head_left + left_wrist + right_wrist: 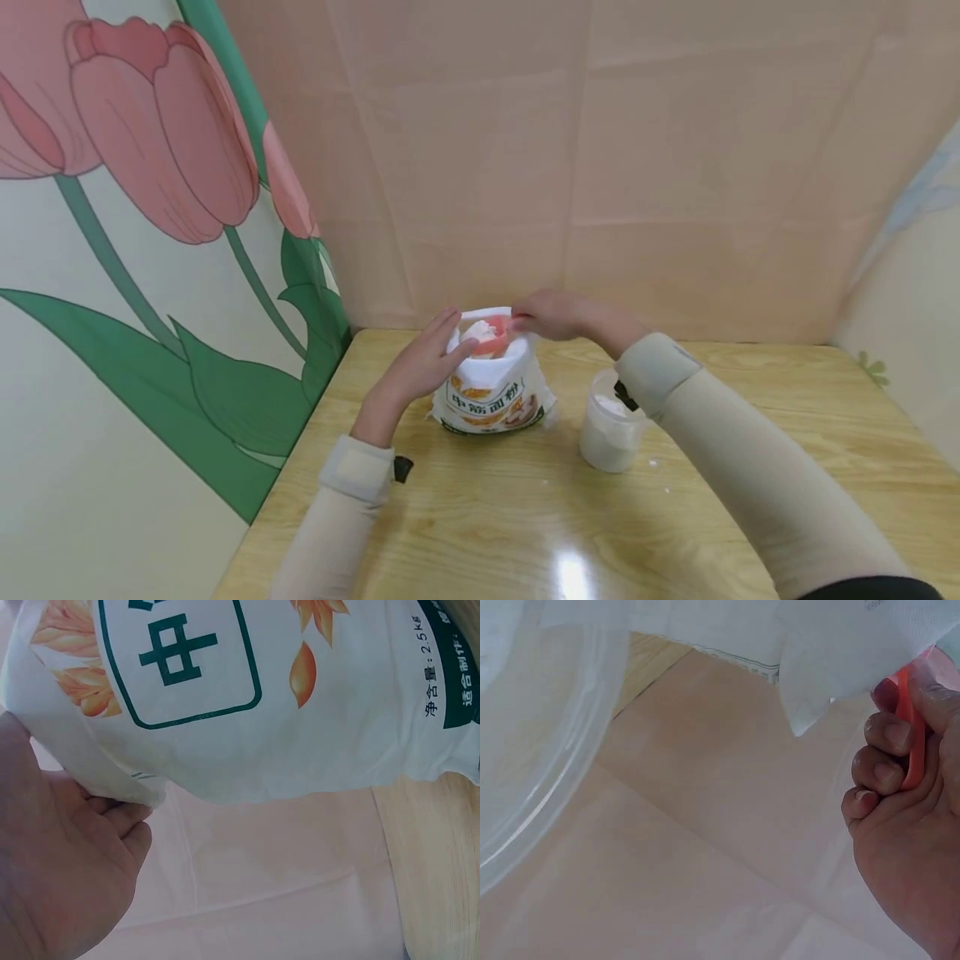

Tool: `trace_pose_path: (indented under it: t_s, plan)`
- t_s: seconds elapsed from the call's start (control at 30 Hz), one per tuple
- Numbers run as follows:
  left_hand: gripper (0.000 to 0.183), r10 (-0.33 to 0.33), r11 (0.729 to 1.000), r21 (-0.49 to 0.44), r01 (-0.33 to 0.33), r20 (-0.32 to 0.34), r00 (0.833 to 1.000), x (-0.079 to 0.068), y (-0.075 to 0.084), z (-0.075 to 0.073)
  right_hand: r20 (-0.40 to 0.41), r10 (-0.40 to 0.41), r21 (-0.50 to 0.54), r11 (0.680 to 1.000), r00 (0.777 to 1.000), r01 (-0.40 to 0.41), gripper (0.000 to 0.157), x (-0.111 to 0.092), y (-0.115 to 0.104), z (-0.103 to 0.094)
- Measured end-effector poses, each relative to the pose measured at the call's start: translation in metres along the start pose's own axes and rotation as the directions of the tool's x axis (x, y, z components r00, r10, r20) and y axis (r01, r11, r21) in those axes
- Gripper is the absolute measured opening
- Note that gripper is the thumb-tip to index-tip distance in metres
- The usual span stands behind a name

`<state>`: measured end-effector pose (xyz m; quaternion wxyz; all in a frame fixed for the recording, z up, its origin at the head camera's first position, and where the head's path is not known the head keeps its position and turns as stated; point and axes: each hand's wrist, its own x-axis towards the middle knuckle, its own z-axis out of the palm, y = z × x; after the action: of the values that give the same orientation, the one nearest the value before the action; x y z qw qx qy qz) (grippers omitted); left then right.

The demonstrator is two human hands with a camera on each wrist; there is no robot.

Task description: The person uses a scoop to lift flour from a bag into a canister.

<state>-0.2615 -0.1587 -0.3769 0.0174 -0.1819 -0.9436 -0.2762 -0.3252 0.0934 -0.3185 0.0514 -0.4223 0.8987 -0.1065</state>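
A white flour bag (491, 408) with green lettering stands upright on the table, its top folded outward. My left hand (420, 358) holds its left rim, thumb over the opening and fingers outside; in the left wrist view the fingers curl behind the bag's edge. With my right hand (558, 315) I grip the handle of a red scoop (913, 742) at the bag's right rim. The scoop's bowl (491, 333) is in the bag's mouth, beside a heap of white flour (477, 332). Part of the bowl is hidden by the rim and hand.
Right of the bag, below my right forearm, stands a clear round container (609, 446) with white flour inside. Small white specks lie on the wooden table (480, 517) beside it. A pinkish cloth (465, 167) hangs behind, and a tulip-painted wall (150, 317) borders the left.
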Motion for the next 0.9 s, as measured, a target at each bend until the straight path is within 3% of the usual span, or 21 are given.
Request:
trace_pose_path:
  t_s: [0.47, 0.9]
  plan:
    - [0.093, 0.005, 1.0, -0.006, -0.005, -0.015, 1.0, 0.003, 0.001, 0.004, -0.124, 0.065, 0.138, 0.989, 0.99, -0.047, 0.023, -0.03, 0.013, 0.005]
    - [0.092, -0.018, 1.0, -0.015, 0.017, -0.012, 1.0, 0.008, 0.001, 0.009, -0.197, 0.115, 0.158, 0.984, 0.974, -0.084, 0.022, -0.045, 0.014, 0.009]
